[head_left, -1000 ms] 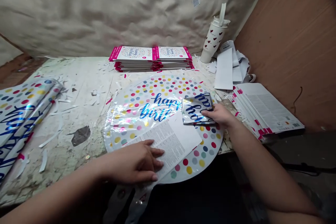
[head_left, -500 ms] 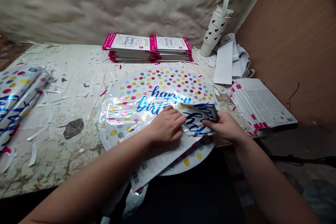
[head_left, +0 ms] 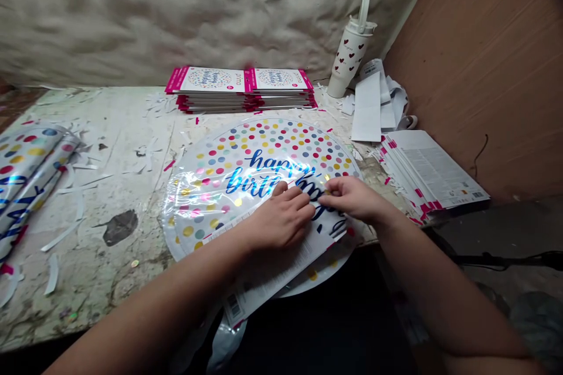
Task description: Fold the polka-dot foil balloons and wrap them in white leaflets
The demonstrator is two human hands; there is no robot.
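Foil birthday balloon (head_left: 259, 179) on stained surface (head_left: 105, 187); left hand (head_left: 281, 217) spread flat on folded foil (head_left: 320, 204), right hand (head_left: 356, 199) pinching its edge, printed sheet (head_left: 268, 275) beneath.

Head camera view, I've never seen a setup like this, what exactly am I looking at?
This picture comes from a camera worn on a person's head, looking forward and down, so the arms are that person's own. The bare left hand and right hand work over a round foil balloon printed with dots and "happy birthday", lying on a worn white table. The right fingers touch folded foil. A printed paper insert lies beneath the left hand. Behind sits a stack of packaged balloons.
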